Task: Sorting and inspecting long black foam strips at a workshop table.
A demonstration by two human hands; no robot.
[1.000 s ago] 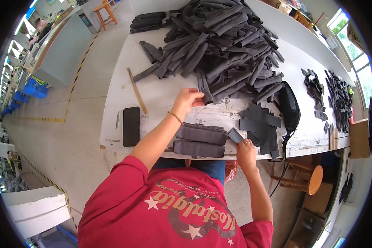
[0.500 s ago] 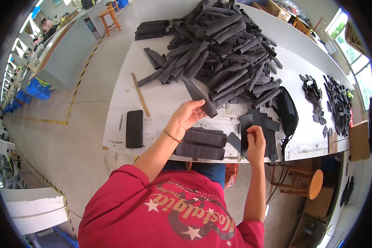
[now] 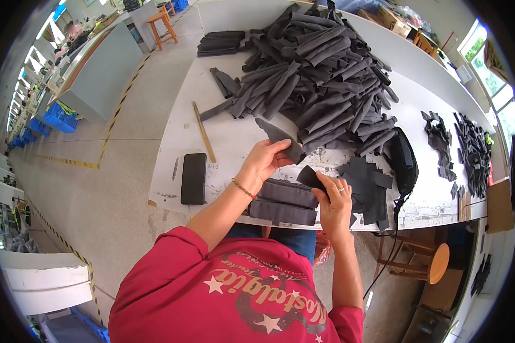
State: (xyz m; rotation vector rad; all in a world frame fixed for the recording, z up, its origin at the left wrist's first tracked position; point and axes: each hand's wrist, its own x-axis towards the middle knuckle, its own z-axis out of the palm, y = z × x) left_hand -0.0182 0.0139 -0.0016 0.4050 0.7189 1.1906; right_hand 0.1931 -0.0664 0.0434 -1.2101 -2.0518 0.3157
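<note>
My left hand (image 3: 264, 162) is closed on one end of a dark grey fabric strip (image 3: 277, 135), whose other end points up toward the big heap. Just to its right, my right hand (image 3: 334, 200) pinches a small black rectangular piece (image 3: 310, 178) between thumb and fingers, close to the strip but apart from it. Beneath both hands lie two stacks of folded dark strips (image 3: 283, 212) at the table's near edge. A loose pile of flat black pieces (image 3: 365, 182) spreads right of my right hand.
A large heap of dark fabric strips (image 3: 326, 74) covers the table's far middle. A black phone (image 3: 193, 178) and a wooden stick (image 3: 203, 132) lie at left. A black pouch-like object (image 3: 403, 163) with a cord sits at right. A round stool (image 3: 438, 263) stands below.
My right hand has lifted a small black piece from the loose pile and moved left toward the strip. My left hand still holds the strip. The whole view has shifted slightly.
</note>
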